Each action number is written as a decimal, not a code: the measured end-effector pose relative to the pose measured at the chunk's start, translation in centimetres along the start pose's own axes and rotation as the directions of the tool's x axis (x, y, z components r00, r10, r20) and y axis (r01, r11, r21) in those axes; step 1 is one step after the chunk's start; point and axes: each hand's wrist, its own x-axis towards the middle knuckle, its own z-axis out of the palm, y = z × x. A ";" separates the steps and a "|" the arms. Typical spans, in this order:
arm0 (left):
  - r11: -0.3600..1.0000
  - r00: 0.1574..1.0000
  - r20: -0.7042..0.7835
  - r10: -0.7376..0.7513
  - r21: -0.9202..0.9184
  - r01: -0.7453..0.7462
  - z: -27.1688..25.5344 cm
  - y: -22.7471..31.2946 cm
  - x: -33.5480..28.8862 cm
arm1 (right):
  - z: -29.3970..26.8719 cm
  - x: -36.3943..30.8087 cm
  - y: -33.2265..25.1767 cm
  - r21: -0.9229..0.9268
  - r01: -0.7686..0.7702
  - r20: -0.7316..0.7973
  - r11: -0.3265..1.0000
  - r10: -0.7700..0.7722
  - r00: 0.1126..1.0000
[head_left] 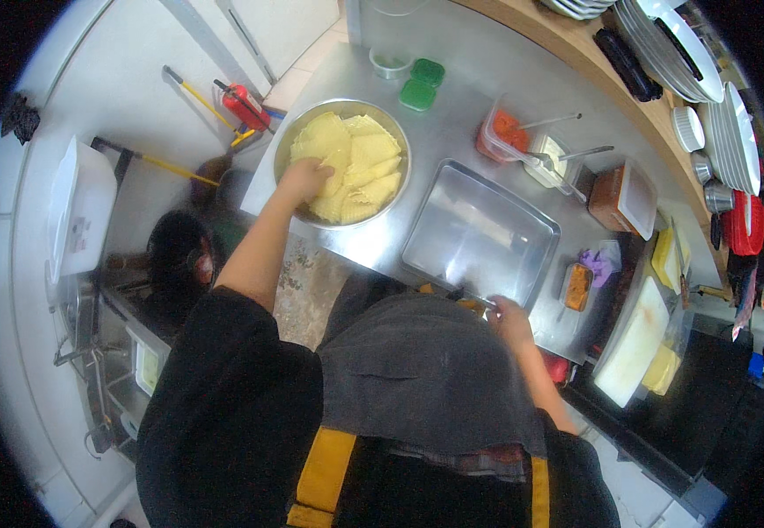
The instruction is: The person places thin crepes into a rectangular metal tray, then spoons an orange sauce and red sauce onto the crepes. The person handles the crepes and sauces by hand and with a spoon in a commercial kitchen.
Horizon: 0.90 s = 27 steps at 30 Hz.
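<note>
On the left of the steel counter stands a round metal bowl (407, 176) full of pale yellow, ridged lasagne sheets (371, 150). Reaching over its left side, my left hand (307, 180) has its fingers closed on a lasagne sheet at the top of the pile. To the right of the bowl lies a rectangular metal tray (479, 231) with a bare, shiny inside. My right hand (511, 324) is closed by the tray's near rim, around something thin and metallic that I cannot make out; my fingers partly hide it.
Behind the tray stand a tub of orange-red food (507, 132) and a white tub (547, 167), with utensils in them. A brown-filled container (615, 202) and a small orange-brown one (577, 288) are at right. Green lids (419, 92) lie behind the bowl. A plate-laden shelf (567, 33) overhangs the counter.
</note>
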 end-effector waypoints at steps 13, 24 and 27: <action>0.567 0.954 -0.288 -0.089 -0.802 -0.189 -6.4 1.1 -0.7 | -3.6 13.9 -21.3 -0.017 0.394 0.074 0.919 -0.392 0.917; 0.576 0.941 -0.332 0.066 -0.757 -0.307 -11.4 8.6 -4.7 | -4.1 17.8 -28.2 -0.012 0.475 -0.025 0.880 -0.475 0.880; 0.663 0.936 -0.324 0.137 -0.672 -0.330 -12.0 11.1 -5.9 | -5.4 19.7 -31.9 0.147 0.533 -0.256 0.833 -0.489 0.834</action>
